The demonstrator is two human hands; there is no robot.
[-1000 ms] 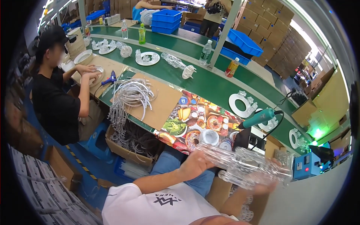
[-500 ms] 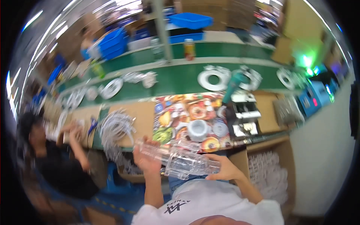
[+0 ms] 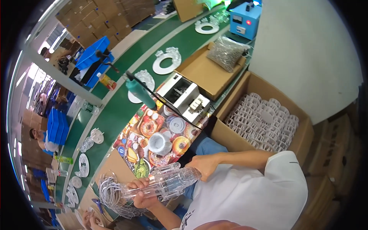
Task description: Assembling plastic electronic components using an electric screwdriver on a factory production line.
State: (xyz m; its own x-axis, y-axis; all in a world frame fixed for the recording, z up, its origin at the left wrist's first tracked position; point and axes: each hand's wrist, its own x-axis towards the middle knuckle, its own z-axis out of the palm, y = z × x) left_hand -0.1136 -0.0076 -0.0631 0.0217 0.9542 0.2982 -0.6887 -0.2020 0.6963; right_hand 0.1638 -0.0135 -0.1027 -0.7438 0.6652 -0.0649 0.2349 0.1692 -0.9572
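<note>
both hands gripping clear tubular assembly, details indistinct, co-worker mostly cropped

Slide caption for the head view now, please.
Left hand and right hand hold a clear assembly; white parts lie in a box nearby.

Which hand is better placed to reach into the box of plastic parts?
Probably the right hand: it's nearer the box, while the left hand grips the clear plastic assembly toward its farther end.
</note>
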